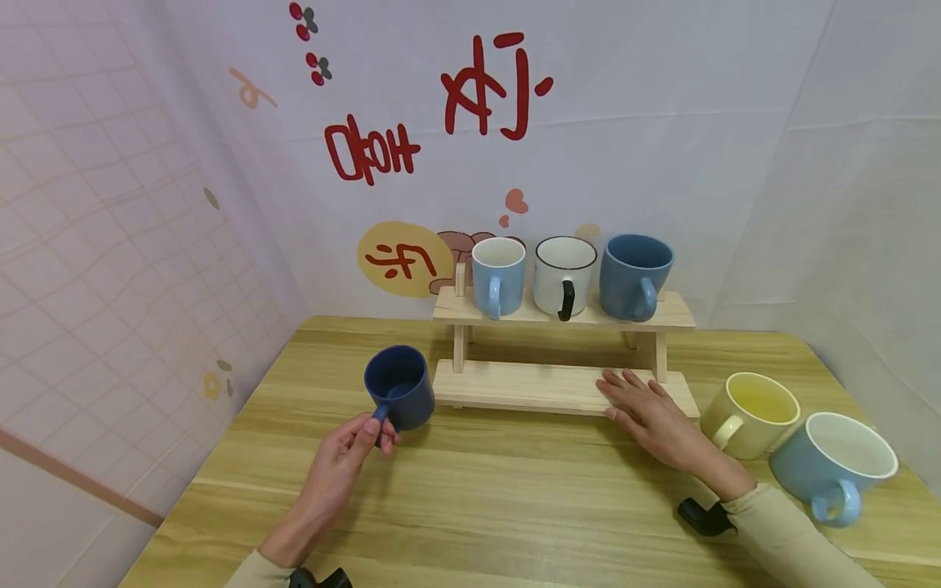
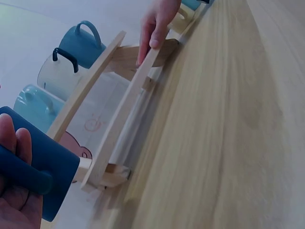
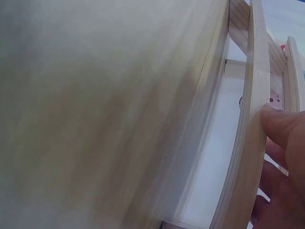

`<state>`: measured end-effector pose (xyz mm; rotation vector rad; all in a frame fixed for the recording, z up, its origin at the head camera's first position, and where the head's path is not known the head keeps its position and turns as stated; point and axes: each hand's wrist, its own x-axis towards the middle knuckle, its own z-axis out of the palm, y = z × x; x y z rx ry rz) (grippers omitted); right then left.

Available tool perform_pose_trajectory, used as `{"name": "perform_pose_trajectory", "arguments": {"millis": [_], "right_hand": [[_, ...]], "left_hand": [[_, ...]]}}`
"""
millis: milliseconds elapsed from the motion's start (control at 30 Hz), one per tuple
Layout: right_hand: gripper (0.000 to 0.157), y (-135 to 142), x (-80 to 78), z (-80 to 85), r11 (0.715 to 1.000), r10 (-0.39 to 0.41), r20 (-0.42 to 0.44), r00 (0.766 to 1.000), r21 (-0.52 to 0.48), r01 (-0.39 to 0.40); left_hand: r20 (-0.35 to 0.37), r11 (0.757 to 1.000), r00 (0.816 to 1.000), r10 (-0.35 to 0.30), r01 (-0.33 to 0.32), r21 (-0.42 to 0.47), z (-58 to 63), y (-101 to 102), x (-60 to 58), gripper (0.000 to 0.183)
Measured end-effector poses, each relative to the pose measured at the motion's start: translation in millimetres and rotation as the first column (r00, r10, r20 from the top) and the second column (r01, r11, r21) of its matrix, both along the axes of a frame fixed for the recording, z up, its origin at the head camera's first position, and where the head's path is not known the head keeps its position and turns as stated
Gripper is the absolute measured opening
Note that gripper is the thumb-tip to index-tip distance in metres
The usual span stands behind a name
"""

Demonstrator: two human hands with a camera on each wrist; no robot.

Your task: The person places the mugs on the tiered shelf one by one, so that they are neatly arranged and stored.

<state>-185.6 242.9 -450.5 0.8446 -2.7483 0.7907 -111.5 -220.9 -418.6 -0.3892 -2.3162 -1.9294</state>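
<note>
My left hand (image 1: 345, 457) pinches the handle of a dark blue mug (image 1: 400, 388), which is upright just left of the wooden two-tier rack (image 1: 529, 384). In the left wrist view the fingers pass through the handle against the side of the mug (image 2: 52, 162). Flat on the right part of the rack's lower shelf lies my right hand (image 1: 654, 416), fingers stretched out, holding nothing. The right wrist view shows its thumb (image 3: 281, 121) at the front edge of that shelf (image 3: 252, 143).
On the upper shelf stand a light blue mug (image 1: 498, 278), a white mug (image 1: 564, 276) with black rim and handle, and a grey-blue mug (image 1: 634, 278). A yellow mug (image 1: 746, 416) and a larger light blue mug (image 1: 831, 461) sit right of the rack on the wooden table (image 1: 529, 498).
</note>
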Motion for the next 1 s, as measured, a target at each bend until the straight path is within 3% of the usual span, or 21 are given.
{"name": "perform_pose_trajectory", "arguments": {"millis": [200, 467, 1000], "right_hand": [[0.047, 0, 0.8, -0.2, 1.000, -0.001, 0.005, 1.000, 0.001, 0.001], [0.047, 0, 0.4, -0.3, 1.000, 0.000, -0.003, 1.000, 0.000, 0.000], [0.047, 1, -0.6, -2.4, 1.000, -0.009, 0.007, 1.000, 0.004, 0.009]], "left_hand": [[0.007, 0.999, 0.999, -0.033, 0.032, 0.040, 3.5, 10, -4.9, 0.033], [0.060, 1.000, 0.998, -0.020, 0.019, 0.024, 11.4, 22, -10.1, 0.035], [0.023, 0.992, 0.994, -0.110, 0.109, 0.064, 17.8, 47, -25.3, 0.033]]}}
